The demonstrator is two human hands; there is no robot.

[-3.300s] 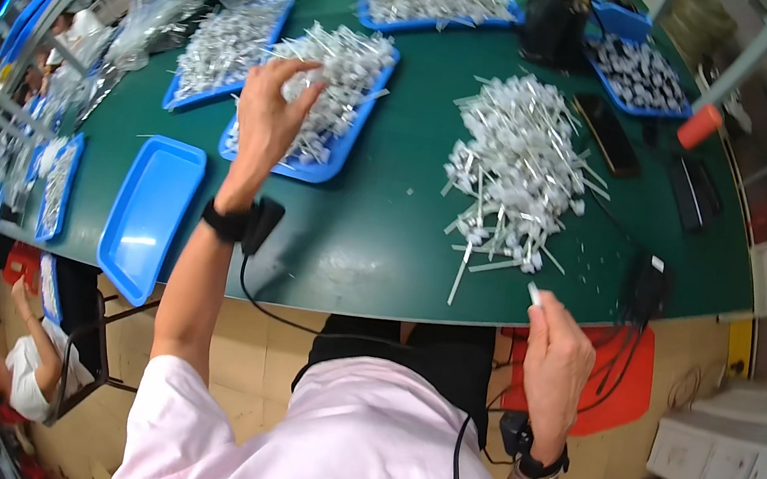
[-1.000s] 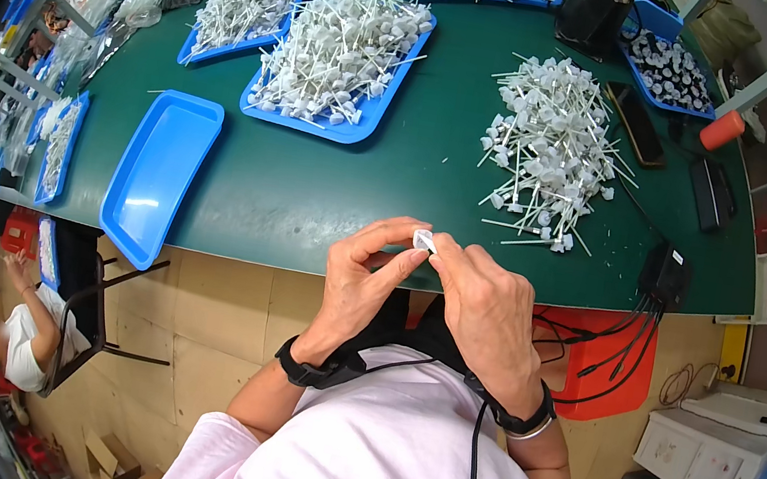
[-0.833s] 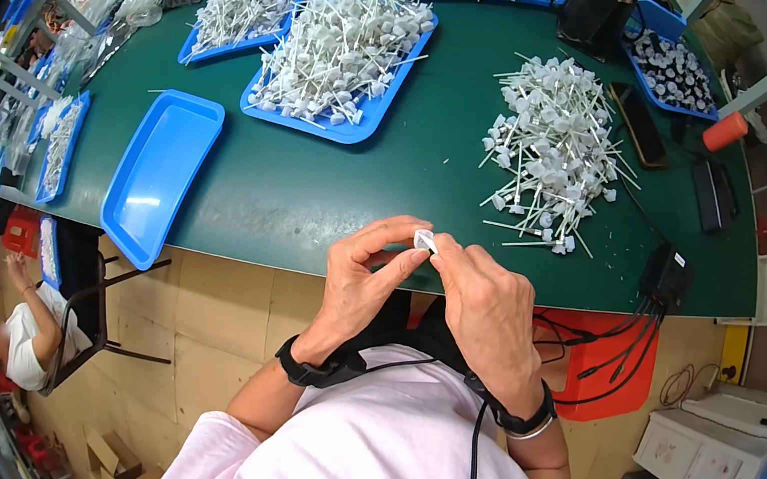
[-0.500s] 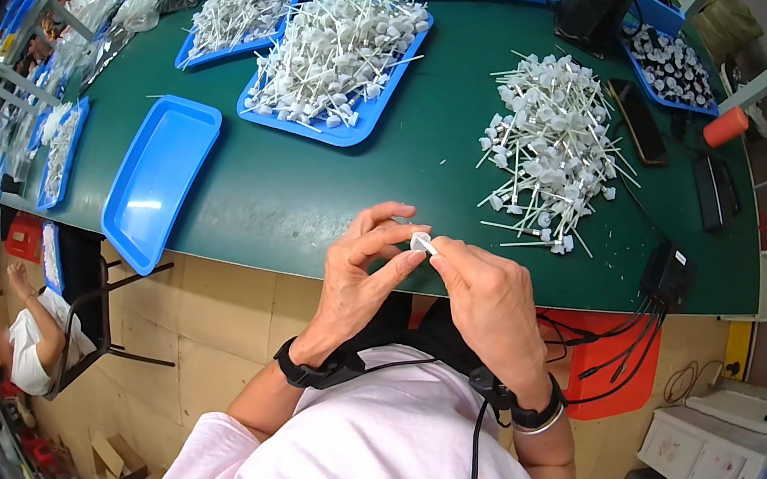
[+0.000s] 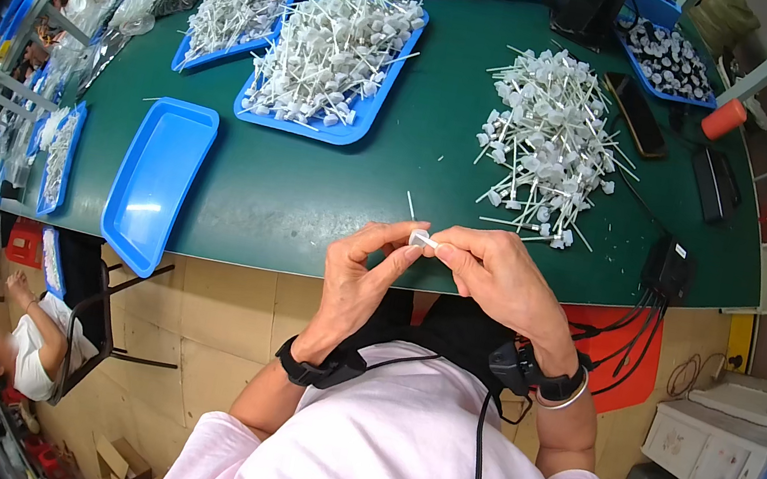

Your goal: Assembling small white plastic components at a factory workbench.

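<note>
Pinched between both hands just above the table's near edge is a small white plastic cap piece (image 5: 419, 237). My left hand (image 5: 356, 270) grips its round end between thumb and index finger. From the other side, the closed thumb and fingertips of my right hand (image 5: 504, 278) hold a short white end that projects from it. A thin white tube (image 5: 410, 206) shows beyond my left fingertips; whether it belongs to the held piece I cannot tell. Farther off to the right lies a loose pile of white caps with thin tubes (image 5: 550, 141) on the green table (image 5: 310, 192).
Left of my hands is a blue tray (image 5: 159, 177). Behind it, another blue tray (image 5: 345, 135) is heaped with white tubed caps. A phone (image 5: 636, 114), a black box with cables (image 5: 668, 269) and a tray of dark parts (image 5: 671, 64) occupy the right. A person (image 5: 41, 345) sits at left.
My right hand and wrist have shifted slightly right and turned, still pinching the piece. My left fingers have drawn closer together around it. The thin tube beyond them has come into sight.
</note>
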